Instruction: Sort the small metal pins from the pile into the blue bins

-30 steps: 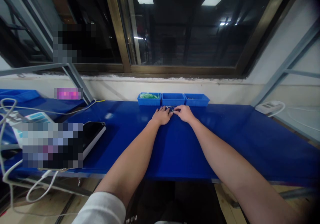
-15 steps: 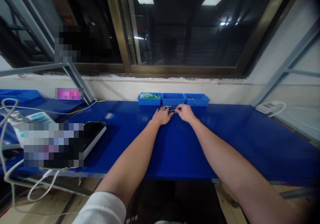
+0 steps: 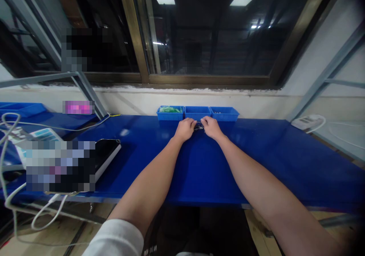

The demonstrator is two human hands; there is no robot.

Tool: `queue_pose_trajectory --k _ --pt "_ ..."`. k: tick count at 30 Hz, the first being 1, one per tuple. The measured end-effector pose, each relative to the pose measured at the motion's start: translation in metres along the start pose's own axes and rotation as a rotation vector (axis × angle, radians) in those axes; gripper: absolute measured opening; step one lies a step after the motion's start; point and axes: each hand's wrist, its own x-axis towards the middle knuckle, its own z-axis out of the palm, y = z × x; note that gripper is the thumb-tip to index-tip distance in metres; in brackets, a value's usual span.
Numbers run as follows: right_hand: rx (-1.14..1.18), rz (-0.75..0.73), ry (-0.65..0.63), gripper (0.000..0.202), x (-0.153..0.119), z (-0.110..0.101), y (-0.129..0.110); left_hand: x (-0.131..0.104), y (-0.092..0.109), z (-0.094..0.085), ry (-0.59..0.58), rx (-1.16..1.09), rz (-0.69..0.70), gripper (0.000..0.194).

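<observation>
Several thin, dark and shiny metal pieces (image 3: 199,126) lie between my two hands, just in front of the blue bins. My left hand (image 3: 186,128) has its fingers curled together at the left side of these pieces. At their right side, my right hand (image 3: 210,126) is closed in a pinch on their ends. The pieces are too small to make out one by one. Behind my hands, the left bin (image 3: 170,116) holds green packets, the middle bin (image 3: 197,116) shows no contents, and the right bin (image 3: 225,116) has small items inside.
On the left of the blue table (image 3: 205,172) lies a dark-screened device (image 3: 107,151) near white cables and a partly blurred pile. A white power strip (image 3: 308,122) rests at the back right. Metal frame legs stand on both sides.
My left hand has gone from fingers spread flat to fingers curled in at the metal pieces. My right hand has shifted slightly, and the pieces are now bunched between both hands.
</observation>
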Motion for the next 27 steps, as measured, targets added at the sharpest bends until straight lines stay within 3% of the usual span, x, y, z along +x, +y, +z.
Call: queue_pose_trajectory --k 12,27 --pt "0.677 0.267 -0.087 0.023 0.002 -0.001 0.001 0.001 -0.001 -0.001 0.019 -0.211 -0.16 0.013" --pt "0.753 0.336 -0.159 0.021 0.0 -0.007 -0.002 0.001 0.001 -0.003 0.024 -0.231 -0.172 0.012"
